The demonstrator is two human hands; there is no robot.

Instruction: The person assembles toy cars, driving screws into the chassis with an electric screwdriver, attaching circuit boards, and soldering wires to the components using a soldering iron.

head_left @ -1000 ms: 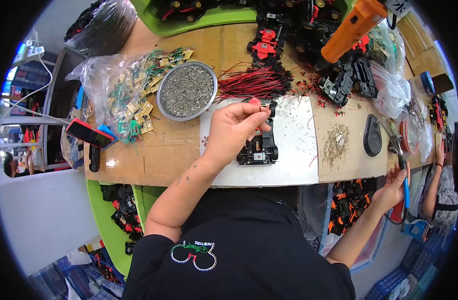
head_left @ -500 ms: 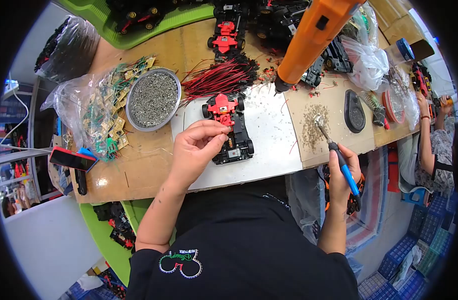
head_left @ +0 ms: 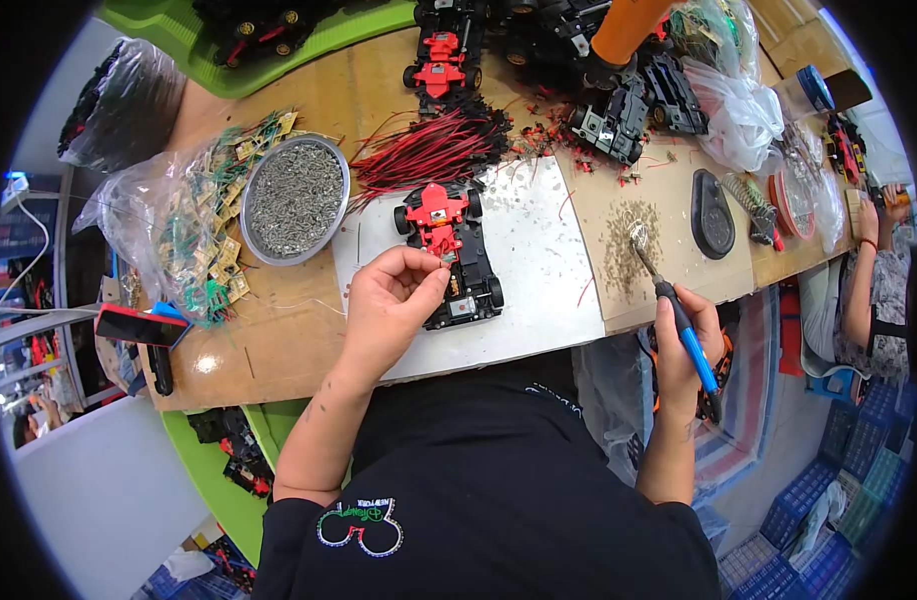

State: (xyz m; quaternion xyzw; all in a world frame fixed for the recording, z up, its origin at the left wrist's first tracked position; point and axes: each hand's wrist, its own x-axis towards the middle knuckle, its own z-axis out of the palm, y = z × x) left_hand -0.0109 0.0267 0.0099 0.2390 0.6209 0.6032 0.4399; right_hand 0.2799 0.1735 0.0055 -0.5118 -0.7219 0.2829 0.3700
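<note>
My left hand [head_left: 394, 305] is at the left side of a red and black toy car chassis [head_left: 471, 262]. Its thumb and forefinger pinch together over the chassis; anything between them is too small to make out. The chassis lies on a white board [head_left: 549, 290], with a bare metal part at its near end. In my right hand [head_left: 691, 345] is a soldering iron [head_left: 687, 330] with a blue and black handle. The iron's tip points away from me, at a small shiny spot [head_left: 637, 236] on a stained cardboard sheet [head_left: 619, 300].
A bowl of small metal screws [head_left: 297, 200] stands left, beside circuit boards [head_left: 214, 265] with green wires. Red and black wires [head_left: 419, 155] lie behind the chassis. An orange tool [head_left: 629, 30] hangs overhead. A black oval stand [head_left: 712, 215] sits right. A co-worker's arm [head_left: 861, 265] shows far right.
The orange tool has swung up and away at the top. The view has shifted slightly. My left hand stays pinched at the chassis, and the soldering iron stays at the same spot.
</note>
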